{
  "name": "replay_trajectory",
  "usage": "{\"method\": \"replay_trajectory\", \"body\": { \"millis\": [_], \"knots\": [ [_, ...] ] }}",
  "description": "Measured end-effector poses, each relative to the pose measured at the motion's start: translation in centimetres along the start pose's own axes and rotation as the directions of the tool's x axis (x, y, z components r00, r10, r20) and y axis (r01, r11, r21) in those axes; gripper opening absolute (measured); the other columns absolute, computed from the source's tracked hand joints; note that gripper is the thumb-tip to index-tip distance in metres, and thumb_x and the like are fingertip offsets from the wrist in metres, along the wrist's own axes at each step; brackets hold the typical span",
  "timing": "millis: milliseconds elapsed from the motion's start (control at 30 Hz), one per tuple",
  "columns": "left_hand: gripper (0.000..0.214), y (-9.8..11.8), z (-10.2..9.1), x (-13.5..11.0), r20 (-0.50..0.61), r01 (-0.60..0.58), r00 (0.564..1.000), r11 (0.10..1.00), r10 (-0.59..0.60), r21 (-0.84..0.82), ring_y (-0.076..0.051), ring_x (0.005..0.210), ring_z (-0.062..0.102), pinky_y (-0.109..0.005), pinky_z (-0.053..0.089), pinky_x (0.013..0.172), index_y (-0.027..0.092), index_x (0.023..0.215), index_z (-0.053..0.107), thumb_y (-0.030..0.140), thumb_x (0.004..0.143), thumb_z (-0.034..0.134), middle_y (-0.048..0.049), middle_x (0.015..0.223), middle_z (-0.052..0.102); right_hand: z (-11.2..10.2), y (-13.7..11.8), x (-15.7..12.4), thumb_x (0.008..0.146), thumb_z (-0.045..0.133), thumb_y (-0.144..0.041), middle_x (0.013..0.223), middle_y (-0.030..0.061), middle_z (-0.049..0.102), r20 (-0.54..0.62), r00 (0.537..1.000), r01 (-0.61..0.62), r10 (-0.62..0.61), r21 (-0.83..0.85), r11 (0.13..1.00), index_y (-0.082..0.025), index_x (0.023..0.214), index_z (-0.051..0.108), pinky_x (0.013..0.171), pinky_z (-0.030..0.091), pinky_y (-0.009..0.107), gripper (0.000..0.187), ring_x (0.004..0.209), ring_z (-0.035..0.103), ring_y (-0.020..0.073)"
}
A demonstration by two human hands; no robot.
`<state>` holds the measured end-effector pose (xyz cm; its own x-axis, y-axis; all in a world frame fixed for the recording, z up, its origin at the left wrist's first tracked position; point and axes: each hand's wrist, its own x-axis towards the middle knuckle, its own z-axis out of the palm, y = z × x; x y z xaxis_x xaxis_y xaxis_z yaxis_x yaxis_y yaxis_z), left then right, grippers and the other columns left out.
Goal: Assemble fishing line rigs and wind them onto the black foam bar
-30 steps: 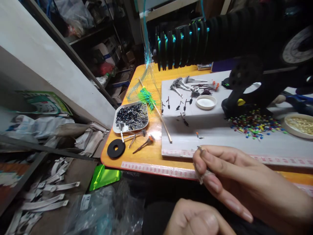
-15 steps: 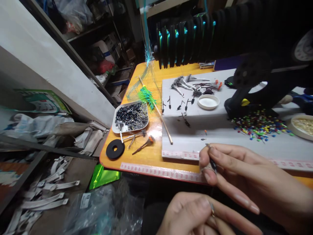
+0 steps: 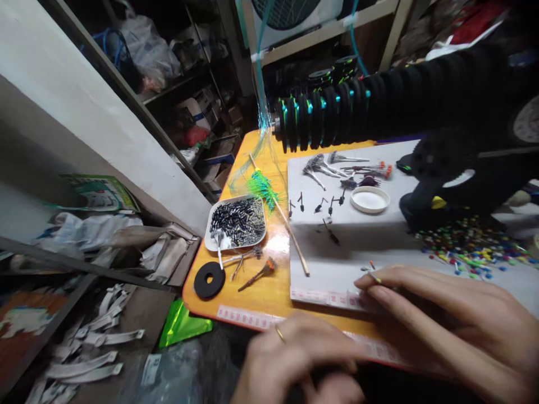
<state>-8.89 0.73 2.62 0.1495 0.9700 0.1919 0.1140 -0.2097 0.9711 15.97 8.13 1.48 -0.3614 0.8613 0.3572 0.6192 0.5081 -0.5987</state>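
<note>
My right hand (image 3: 446,320) is over the front of the white board (image 3: 353,247), thumb and forefinger pinched on a small thin piece with a yellowish end (image 3: 374,277). Its kind is too small to make out. Just beyond the fingertips, a tiny orange-tipped piece (image 3: 372,264) lies on the board. My left hand (image 3: 298,359) is at the front edge of the table, smeared by motion. Its fingers look bent, a gold-coloured band shows on it, and whatever is under the fingers is hidden.
A white tray of small dark tubes (image 3: 238,221) stands left, beside a black ring-shaped disc (image 3: 209,280) and a stick with green bristles (image 3: 261,187). A round white dish (image 3: 370,200), colourful beads (image 3: 475,247) and a black machine with line spools (image 3: 328,115) are farther back.
My right hand has gone from holding a dark piece near the table edge to pinching a small piece over the board. My left hand has moved left and up. The view has shifted.
</note>
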Motion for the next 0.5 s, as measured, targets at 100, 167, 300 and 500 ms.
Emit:
{"method": "replay_trajectory", "body": {
  "millis": [100,167,300,500],
  "knots": [
    [0.032,3.7,-0.8,5.9,-0.373,0.161,0.921,0.982,-0.111,0.104,-0.015,0.069,0.068,-0.022,0.056,0.059,0.031,0.131,0.078,0.031,0.100,0.070,-0.0046,0.094,0.077,-0.1,0.3,1.5,0.111,0.050,-0.041,0.109,0.0009,0.078,-0.072,0.975,0.200,-0.211,-0.133,0.971,-0.032,0.110,0.069,0.079,0.060,0.033,0.020,0.093,0.076,0.0202],
    [0.049,4.8,-0.7,10.1,-0.345,0.106,0.938,0.978,-0.038,0.181,-0.017,0.072,0.066,-0.028,0.058,0.063,0.019,0.145,0.067,0.028,0.097,0.070,-0.0071,0.097,0.074,0.0,0.4,2.1,0.111,0.051,-0.039,0.112,0.0012,0.074,-0.085,0.967,0.223,-0.240,-0.172,0.960,-0.032,0.111,0.068,0.084,0.058,0.034,0.018,0.099,0.073,0.0196],
    [0.037,4.5,-1.1,15.5,-0.253,-0.017,0.961,0.933,0.115,0.359,-0.017,0.063,0.060,-0.034,0.051,0.063,0.012,0.129,0.074,0.025,0.095,0.066,-0.0064,0.087,0.072,0.6,1.1,1.7,0.112,0.047,-0.037,0.118,0.0027,0.071,-0.051,0.975,0.202,-0.216,-0.197,0.959,-0.031,0.120,0.065,0.090,0.056,0.036,0.021,0.106,0.071,0.0195],
    [0.011,4.7,-0.8,14.1,-0.307,-0.122,0.918,0.915,0.252,0.386,-0.022,0.083,0.062,-0.041,0.051,0.083,0.019,0.083,0.073,0.023,0.092,0.069,-0.0070,0.090,0.066,0.6,3.4,0.2,0.110,0.048,-0.038,0.137,0.0090,0.068,0.007,0.978,0.201,-0.210,-0.316,0.927,-0.030,0.146,0.055,0.105,0.056,0.049,0.038,0.124,0.068,0.0298]
  ]
}}
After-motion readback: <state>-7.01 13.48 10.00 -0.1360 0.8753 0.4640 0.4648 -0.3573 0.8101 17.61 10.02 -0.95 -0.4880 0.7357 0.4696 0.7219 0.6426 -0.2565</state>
